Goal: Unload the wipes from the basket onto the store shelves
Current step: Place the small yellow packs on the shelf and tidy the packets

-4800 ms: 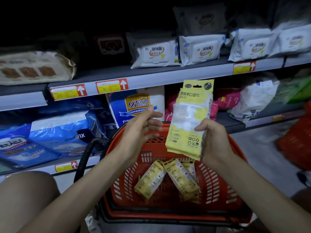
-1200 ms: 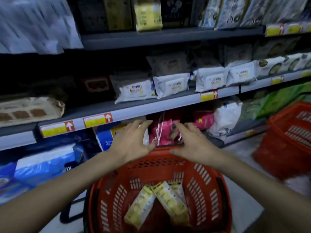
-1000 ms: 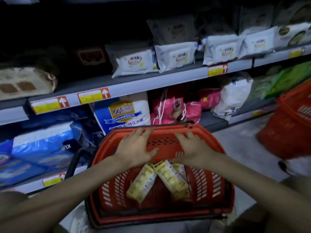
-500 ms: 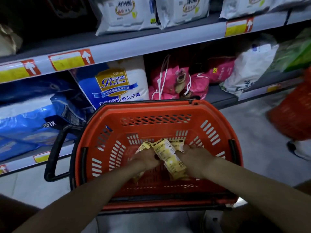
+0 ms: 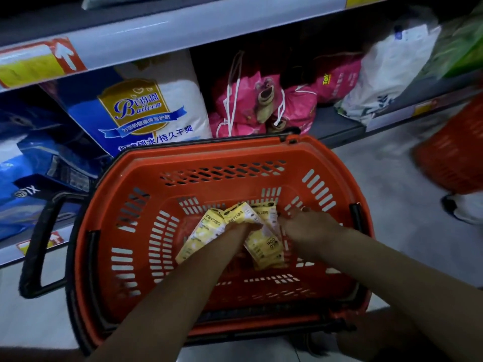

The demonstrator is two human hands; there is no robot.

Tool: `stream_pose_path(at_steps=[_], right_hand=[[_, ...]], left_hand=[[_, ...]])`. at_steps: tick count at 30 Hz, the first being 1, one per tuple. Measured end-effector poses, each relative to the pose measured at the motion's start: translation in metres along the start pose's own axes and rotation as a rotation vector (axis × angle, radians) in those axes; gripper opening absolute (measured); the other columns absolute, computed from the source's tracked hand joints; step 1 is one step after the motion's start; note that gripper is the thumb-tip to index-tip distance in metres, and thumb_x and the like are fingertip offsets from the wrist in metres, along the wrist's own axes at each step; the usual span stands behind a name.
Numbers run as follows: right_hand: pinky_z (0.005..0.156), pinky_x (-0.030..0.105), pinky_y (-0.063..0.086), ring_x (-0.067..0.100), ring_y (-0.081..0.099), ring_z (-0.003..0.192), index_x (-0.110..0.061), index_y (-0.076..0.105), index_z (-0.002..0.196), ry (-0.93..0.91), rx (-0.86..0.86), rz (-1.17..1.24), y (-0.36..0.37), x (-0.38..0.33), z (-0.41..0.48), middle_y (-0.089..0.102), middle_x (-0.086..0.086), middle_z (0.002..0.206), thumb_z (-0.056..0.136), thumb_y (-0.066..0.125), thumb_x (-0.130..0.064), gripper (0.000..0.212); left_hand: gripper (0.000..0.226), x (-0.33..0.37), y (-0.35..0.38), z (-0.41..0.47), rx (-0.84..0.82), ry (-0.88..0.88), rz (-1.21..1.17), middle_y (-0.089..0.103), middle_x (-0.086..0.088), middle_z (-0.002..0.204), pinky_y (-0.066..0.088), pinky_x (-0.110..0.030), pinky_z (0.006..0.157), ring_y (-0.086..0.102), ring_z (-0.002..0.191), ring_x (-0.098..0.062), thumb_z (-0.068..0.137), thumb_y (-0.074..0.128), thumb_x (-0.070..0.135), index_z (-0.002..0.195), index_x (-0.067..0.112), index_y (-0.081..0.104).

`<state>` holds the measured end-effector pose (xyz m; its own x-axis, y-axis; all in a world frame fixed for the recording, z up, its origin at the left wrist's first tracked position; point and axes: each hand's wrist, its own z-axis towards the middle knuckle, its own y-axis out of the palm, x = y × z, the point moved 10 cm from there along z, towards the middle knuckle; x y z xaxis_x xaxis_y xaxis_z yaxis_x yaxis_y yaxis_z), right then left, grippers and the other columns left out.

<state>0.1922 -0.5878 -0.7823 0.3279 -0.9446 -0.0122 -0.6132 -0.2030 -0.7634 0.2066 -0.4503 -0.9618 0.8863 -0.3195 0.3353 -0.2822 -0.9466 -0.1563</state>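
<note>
orange basket (image 5: 209, 152) on pale floor (image 5: 392, 178), before dim store shelves (image 5: 183, 24) stocked with pink bags (image 5: 248, 105). three yellow wipe packs (image 5: 264, 246) at basket bottom, centre. left hand (image 5: 243, 228): grip curled on one. right hand (image 5: 311, 226): grip among packs, cannot tell.

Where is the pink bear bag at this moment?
Head view, upper centre: the bear bag lies on the lower shelf behind the basket, right of the Baileen pack.
</note>
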Motion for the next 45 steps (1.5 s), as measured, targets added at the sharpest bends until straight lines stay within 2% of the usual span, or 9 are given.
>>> stream_pose_path(at_steps=[2, 8, 13, 18, 22, 25, 33, 39, 45], right_hand=[[0.102, 0.044, 0.047, 0.037, 0.054, 0.127, -0.022, 0.039, 0.151, 0.02, 0.01, 0.0, 0.0, 0.007, 0.0, 0.05, 0.014, 0.144, 0.1, 0.058, -0.035, 0.055], [0.107, 0.048, 0.045, 0.038, 0.051, 0.131, -0.018, 0.04, 0.151, 0.017, -0.033, 0.061, 0.001, 0.01, -0.004, 0.049, 0.017, 0.145, 0.1, 0.053, -0.048, 0.06], [0.106, 0.047, 0.047, 0.036, 0.052, 0.129, -0.024, 0.039, 0.151, 0.031, -0.054, 0.01, -0.009, 0.004, -0.001, 0.049, 0.013, 0.145, 0.096, 0.063, -0.032, 0.06], [0.1, 0.046, 0.049, 0.036, 0.053, 0.128, -0.022, 0.041, 0.149, 0.051, -0.004, 0.005, -0.034, -0.013, -0.003, 0.05, 0.012, 0.142, 0.096, 0.064, -0.029, 0.058], [0.102, 0.042, 0.05, 0.033, 0.052, 0.132, -0.025, 0.006, 0.163, -0.034, -0.01, 0.322, -0.054, -0.046, -0.007, 0.045, 0.013, 0.15, 0.091, 0.072, -0.041, 0.098], [0.108, 0.045, 0.046, 0.033, 0.047, 0.136, -0.033, -0.01, 0.161, -0.118, 0.052, 0.567, -0.078, -0.077, -0.019, 0.036, 0.014, 0.155, 0.086, 0.076, -0.047, 0.115], [0.103, 0.035, 0.047, 0.017, 0.043, 0.132, -0.049, -0.001, 0.158, -0.117, 0.413, 0.972, -0.123, -0.097, -0.035, 0.033, -0.004, 0.138, 0.068, 0.088, -0.051, 0.127], [0.096, 0.03, 0.053, 0.002, 0.047, 0.12, -0.061, 0.02, 0.151, -0.137, 0.674, 1.179, -0.155, -0.078, -0.034, 0.039, -0.015, 0.125, 0.062, 0.094, -0.04, 0.117], [0.089, 0.032, 0.057, 0.007, 0.054, 0.123, -0.062, 0.027, 0.149, -0.218, 0.722, 1.244, -0.175, -0.08, -0.038, 0.048, -0.011, 0.136, 0.068, 0.087, -0.025, 0.108]], left_hand=[[0.112, -0.009, -0.003, 0.025, 0.008, -0.018, -0.001, 0.058, -0.017, 0.143, 0.056, -0.05, 0.098, 0.062, 0.124, -0.04, 0.056, 0.101, 0.044, 0.148, 0.005, 0.049], [0.062, -0.005, -0.001, 0.011, -0.037, -0.035, 0.007, 0.059, -0.009, 0.116, 0.053, -0.043, 0.105, 0.061, 0.117, -0.032, 0.085, 0.086, 0.037, 0.129, 0.003, 0.059], [0.063, -0.003, -0.014, 0.002, -0.009, -0.031, -0.089, 0.073, -0.014, 0.116, 0.064, -0.046, 0.072, 0.072, 0.1, -0.034, 0.069, 0.098, 0.025, 0.121, 0.007, 0.069], [0.063, 0.029, -0.051, -0.054, 0.065, 0.161, -0.09, 0.078, -0.01, 0.105, 0.065, -0.046, 0.07, 0.075, 0.091, -0.027, 0.059, 0.103, 0.024, 0.111, 0.009, 0.07], [0.039, 0.06, -0.094, -0.119, 0.126, 0.399, -0.004, 0.081, -0.001, 0.087, 0.064, -0.039, 0.072, 0.078, 0.08, -0.02, 0.064, 0.1, 0.026, 0.094, 0.019, 0.076], [0.033, 0.08, -0.124, -0.169, 0.169, 0.593, 0.045, 0.082, 0.003, 0.091, 0.064, -0.039, 0.084, 0.079, 0.086, -0.017, 0.067, 0.096, 0.021, 0.094, 0.024, 0.076], [0.044, 0.099, -0.159, -0.244, 0.143, 0.82, -0.096, 0.082, 0.003, 0.101, 0.06, -0.023, 0.068, 0.079, 0.089, -0.014, 0.08, 0.087, 0.007, 0.117, 0.022, 0.07], [0.047, 0.11, -0.164, -0.27, 0.088, 0.905, -0.238, 0.081, 0.004, 0.106, 0.064, -0.037, 0.079, 0.079, 0.095, -0.019, 0.084, 0.085, 0.014, 0.125, 0.022, 0.066], [0.039, 0.115, -0.159, -0.289, 0.078, 1.005, -0.266, 0.079, 0.007, 0.114, 0.059, -0.027, 0.087, 0.075, 0.106, -0.011, 0.091, 0.077, 0.032, 0.127, 0.024, 0.066]])
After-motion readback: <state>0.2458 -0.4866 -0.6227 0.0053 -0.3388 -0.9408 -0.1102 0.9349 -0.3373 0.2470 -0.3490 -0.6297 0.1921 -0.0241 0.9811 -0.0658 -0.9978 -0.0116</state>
